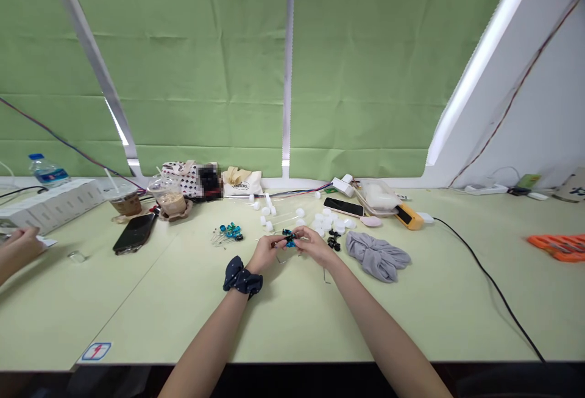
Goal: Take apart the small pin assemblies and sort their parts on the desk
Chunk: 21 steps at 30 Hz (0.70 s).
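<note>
Between my two hands, above the middle of the table, is a small blue-and-black part point(290, 238). My left hand point(265, 252), with a dark dotted scrunchie point(242, 278) on its wrist, pinches it from the left. My right hand point(315, 245) grips its other side with closed fingertips. A thin bent metal wire point(281, 260) shows just below the fingers; whether it belongs to the part I cannot tell. Another bent wire point(326, 276) lies by my right wrist. To the left sits a pile of blue parts with thin metal stems point(231, 232). Small black pieces point(334, 241) lie right of my hands.
White round caps point(326, 221) and clear tubes point(284, 220) lie behind my hands. A grey cloth scrunchie point(378, 256) is at right, near a phone point(343, 206) and yellow device point(409, 217). Drink cups point(171, 203) and a black phone point(134, 233) stand left. Another person's hand point(21, 250) is far left.
</note>
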### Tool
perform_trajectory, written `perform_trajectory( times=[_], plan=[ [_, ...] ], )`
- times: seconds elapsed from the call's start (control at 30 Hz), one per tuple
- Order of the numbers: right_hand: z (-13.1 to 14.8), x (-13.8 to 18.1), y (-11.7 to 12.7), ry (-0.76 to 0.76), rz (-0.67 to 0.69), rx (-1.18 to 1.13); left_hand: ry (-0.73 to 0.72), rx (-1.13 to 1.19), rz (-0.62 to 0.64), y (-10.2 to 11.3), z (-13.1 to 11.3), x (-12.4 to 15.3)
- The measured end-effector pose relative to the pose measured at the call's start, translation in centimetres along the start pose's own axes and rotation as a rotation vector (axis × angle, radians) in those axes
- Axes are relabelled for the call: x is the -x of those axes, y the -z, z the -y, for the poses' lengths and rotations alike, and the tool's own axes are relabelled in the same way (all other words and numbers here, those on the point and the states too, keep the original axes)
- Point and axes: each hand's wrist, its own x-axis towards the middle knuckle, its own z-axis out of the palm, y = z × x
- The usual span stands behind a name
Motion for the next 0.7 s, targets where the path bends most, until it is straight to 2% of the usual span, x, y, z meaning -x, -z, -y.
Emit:
perform_trajectory(
  times=[0.07,0.2,0.4,0.57,0.7],
  plan=[
    [0.0,0.1,-0.1,-0.028,0.003,-0.039,-0.002,-0.003,-0.004,0.0,0.1,0.0],
    [0.0,0.1,-0.2,-0.2,-0.018,-0.039,-0.008,-0.053,0.028,-0.1,0.0,0.1],
    [-0.1,0.1,0.1,-0.023,0.041,-0.02,-0.02,-0.052,0.009,0.1,-0.9,0.3],
    [-0.6,-0.2,0.0,-0.148,-0.022,-0.094,0.004,-0.024,0.013,0.1,-1.3,0.4],
    [-0.2,0.0,0.0,-0.118,-0.01,-0.129,0.019,-0.01,0.01,0.0,-1.2,0.4]
  ],
)
